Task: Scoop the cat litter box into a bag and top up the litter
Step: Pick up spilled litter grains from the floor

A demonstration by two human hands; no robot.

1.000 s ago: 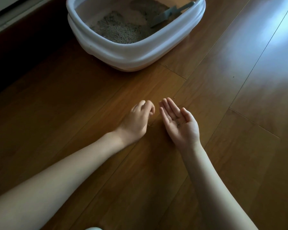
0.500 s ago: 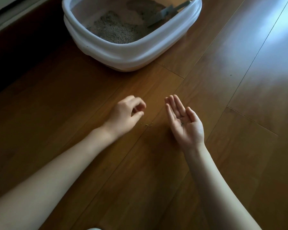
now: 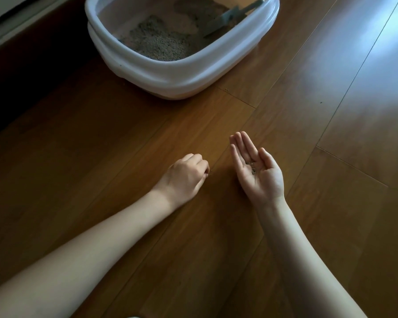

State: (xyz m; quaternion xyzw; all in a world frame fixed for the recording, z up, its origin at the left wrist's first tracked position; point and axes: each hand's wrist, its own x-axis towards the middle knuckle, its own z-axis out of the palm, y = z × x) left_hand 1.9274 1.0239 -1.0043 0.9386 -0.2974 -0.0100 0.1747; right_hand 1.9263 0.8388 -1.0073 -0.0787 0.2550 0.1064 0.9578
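The right hand (image 3: 256, 172) lies palm up, fingers straight, with a few grains (image 3: 253, 168) on it. The left hand (image 3: 184, 176) is knuckles-up on the floor (image 3: 331, 203), fingers curled; whether they pinch anything is hidden. The box (image 3: 182, 72), cut off at top, holds litter (image 3: 161, 44) and a scoop (image 3: 230, 18).

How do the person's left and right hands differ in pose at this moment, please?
The left hand is knuckles-up with fingers curled, fingertips down at the floor; the right hand lies palm-up, fingers straight. The right hand cradles litter grains; what the left pinches is hidden. Both are bare.
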